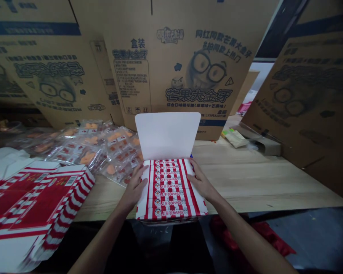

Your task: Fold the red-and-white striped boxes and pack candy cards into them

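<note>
Our left hand (135, 185) and right hand (201, 182) steady the striped box (169, 190), fingers flat, gripping nothing. Its lid (167, 135) stands open at twelve o'clock.

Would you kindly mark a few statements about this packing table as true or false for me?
1. The left hand and right hand rest on opposite sides of the striped box. True.
2. The box's white lid is folded shut. False: it stands open, upright.
3. The stack of flat cartons lies right of the box. False: it lies to the left.
4. Some clear packets lie on the wooden table behind that stack. True.
</note>
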`<state>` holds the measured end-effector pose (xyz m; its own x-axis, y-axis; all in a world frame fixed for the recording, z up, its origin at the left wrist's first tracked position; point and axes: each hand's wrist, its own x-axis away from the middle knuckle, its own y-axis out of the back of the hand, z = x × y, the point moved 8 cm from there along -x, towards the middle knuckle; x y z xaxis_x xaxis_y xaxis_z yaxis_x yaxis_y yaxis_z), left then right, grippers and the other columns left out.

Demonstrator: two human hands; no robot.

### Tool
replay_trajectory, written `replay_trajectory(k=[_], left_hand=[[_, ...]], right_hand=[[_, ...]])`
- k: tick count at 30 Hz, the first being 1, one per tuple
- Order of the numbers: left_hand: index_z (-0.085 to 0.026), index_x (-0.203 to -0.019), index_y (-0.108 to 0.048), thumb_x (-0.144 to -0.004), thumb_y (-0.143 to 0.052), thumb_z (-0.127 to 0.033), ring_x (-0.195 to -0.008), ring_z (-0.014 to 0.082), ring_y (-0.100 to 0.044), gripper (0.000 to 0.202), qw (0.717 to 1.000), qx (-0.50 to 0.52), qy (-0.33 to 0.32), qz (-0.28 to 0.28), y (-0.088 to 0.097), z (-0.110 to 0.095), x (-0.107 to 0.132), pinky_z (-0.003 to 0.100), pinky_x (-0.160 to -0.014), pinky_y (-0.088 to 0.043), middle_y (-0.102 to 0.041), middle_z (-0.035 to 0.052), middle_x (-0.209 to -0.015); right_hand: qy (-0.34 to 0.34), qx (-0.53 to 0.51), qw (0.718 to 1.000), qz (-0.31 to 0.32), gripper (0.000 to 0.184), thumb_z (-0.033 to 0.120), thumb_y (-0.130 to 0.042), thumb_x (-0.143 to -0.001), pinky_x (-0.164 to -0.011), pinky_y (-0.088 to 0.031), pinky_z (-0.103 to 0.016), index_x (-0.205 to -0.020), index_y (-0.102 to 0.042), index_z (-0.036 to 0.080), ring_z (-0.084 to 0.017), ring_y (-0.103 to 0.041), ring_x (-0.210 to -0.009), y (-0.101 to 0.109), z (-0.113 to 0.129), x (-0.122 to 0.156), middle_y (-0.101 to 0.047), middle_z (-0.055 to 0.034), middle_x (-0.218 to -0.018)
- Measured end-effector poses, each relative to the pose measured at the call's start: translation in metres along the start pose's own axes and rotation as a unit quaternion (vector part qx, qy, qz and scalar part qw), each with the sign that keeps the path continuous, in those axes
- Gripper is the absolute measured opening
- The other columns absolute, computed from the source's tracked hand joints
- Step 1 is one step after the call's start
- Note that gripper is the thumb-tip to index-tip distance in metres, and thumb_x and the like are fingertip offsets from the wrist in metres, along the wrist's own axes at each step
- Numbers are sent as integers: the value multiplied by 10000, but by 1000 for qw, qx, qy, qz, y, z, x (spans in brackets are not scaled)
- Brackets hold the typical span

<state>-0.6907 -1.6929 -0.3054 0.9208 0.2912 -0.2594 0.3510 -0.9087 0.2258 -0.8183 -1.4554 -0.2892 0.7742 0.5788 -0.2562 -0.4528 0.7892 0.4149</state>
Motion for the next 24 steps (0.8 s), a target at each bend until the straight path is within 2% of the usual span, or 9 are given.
replay_trajectory(k=[2, 4, 6, 8, 10, 13, 17, 21, 24], left_hand=[[-234, -1498, -208, -823, -609, -434, -1442, 305, -218, 811, 997, 78, 9, 19, 2, 2, -7, 489, -1165, -241, -186, 98, -1591], [-271, -1522, -36, -746, -709, -428, -1450, 326, -178, 1039, 991, 124, -2, 46, 3, -1, -16, 500, -1168, -218, -69, 89, -1613], [-288, -1522, -17, -693, -763, -434, -1453, 338, -154, 1125, 988, 131, -31, 71, 3, -8, -24, 510, -1168, -204, -26, 87, -1615], [-277, -1515, -147, -693, -760, -461, -1436, 344, -219, 1042, 988, 113, -61, 82, 5, -12, -29, 527, -1149, -241, -159, 110, -1596], [-248, -1430, -395, -707, -740, -489, -1395, 351, -318, 836, 992, 65, -73, 86, 10, -11, -30, 530, -1114, -315, -331, 130, -1532], [-232, -1260, -599, -773, -664, -514, -1364, 344, -380, 566, 990, -14, -48, 132, 18, -6, -27, 514, -1052, -409, -401, 129, -1494], [-296, -1341, -525, -931, -373, -539, -1402, 290, -332, 501, 961, -171, -46, 211, 18, -14, -17, 523, -1076, -372, -366, 76, -1520], [-176, -1439, -385, -883, -455, -589, -1426, 404, -205, 696, 877, -449, -102, 139, 2, -39, 6, 684, -1084, -202, -297, 178, -1536], [-150, -1403, -421, -971, -373, -369, -1427, 358, -236, 486, 834, -517, -147, 128, -21, -55, 40, 634, -1081, -268, -363, 182, -1504]], right_hand=[[-9, -88, 996, -3, 931, 441, -674, -774, -1165, -229, -498, -1518, -140, 273, -295, -225, -1435, 2, 2, -6, -164, -78, -1589], [-7, -179, 982, 54, 993, 390, -750, -710, -1121, -323, -485, -1507, -168, 277, -304, -332, -1386, -5, 10, -14, -253, -96, -1562], [3, -229, 968, 100, 922, 368, -796, -664, -1088, -371, -481, -1448, -321, 266, -308, -420, -1328, -9, 18, -20, -397, -103, -1489], [6, -223, 971, 86, 749, 380, -827, -628, -1081, -378, -477, -1296, -513, 251, -307, -452, -1304, -3, 18, -25, -478, -99, -1431], [-5, -184, 981, 65, 546, 411, -841, -611, -1070, -390, -470, -1088, -637, 242, -310, -455, -1307, 6, 12, -28, -451, -91, -1455], [-28, -110, 987, 116, 427, 498, -797, -658, -1030, -432, -482, -977, -695, 234, -330, -412, -1342, 16, 5, -28, -346, -89, -1526], [3, 47, 977, 210, 500, 625, -553, -836, -1126, -294, -537, -1184, -664, 283, -308, -278, -1418, 25, 12, -25, -385, -60, -1506], [59, 251, 949, 180, 608, 555, -538, -881, -1152, -219, -576, -1421, -431, 295, -321, -152, -1452, 17, 29, -4, -248, -63, -1566], [137, 306, 929, 155, 499, 378, -430, -977, -1162, -241, -541, -1464, -347, 307, -277, -140, -1461, -4, 56, 30, -196, -47, -1583]])
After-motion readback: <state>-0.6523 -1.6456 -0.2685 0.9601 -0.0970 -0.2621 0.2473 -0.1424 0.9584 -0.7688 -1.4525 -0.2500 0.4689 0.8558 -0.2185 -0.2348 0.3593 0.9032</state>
